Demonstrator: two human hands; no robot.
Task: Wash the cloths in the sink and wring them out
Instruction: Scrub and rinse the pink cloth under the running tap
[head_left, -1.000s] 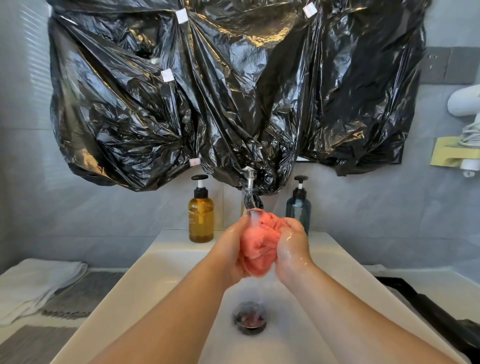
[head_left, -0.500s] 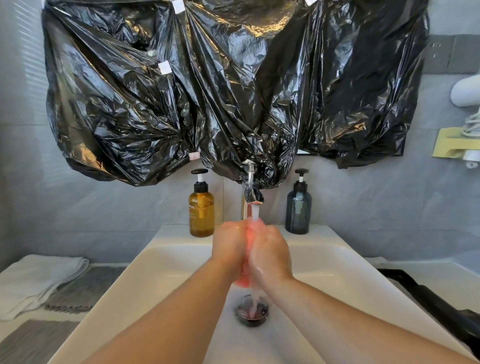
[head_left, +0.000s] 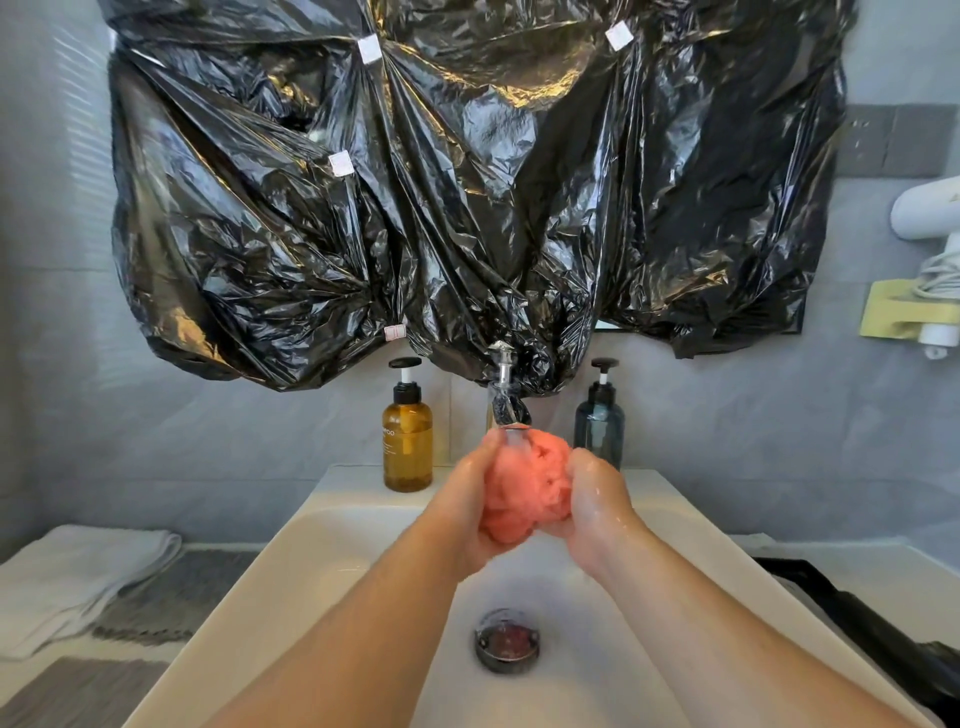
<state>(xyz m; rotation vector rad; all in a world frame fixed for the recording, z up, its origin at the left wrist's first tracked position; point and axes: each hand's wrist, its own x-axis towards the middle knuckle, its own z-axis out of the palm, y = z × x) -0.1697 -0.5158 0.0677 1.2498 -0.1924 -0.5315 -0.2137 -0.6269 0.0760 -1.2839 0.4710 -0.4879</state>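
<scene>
Both hands are up under the tap (head_left: 506, 410) now, and the pink cloth (head_left: 522, 488) sits bunched in a wet ball between them, right where the stream lands on its top. That looks deliberate: held this high, the water runs through the wad and drops into the sink (head_left: 332, 525) toward the drain (head_left: 506, 640) below. The left hand (head_left: 465, 506) cups the cloth from its side, fingers curled round it with the fingertips reaching up beside the spout. The right hand (head_left: 597, 501) grips the other side, knuckles toward the camera and shiny with water. So both are clamped on the cloth, palms facing each other with the ball between. Compared with half a second back, when the palms were pressed almost flat together and the cloth was barely a sliver of pink lower down, the hands have opened out and lifted, and the cloth has puffed up into plain view. My read is a squeeze-and-release rinse, with wringing not yet started. The amber bottle (head_left: 408, 441) and dark bottle (head_left: 600, 421) flank the tap on the sink's back ledge, and a folded white towel (head_left: 78, 571) lies on the table at left.
</scene>
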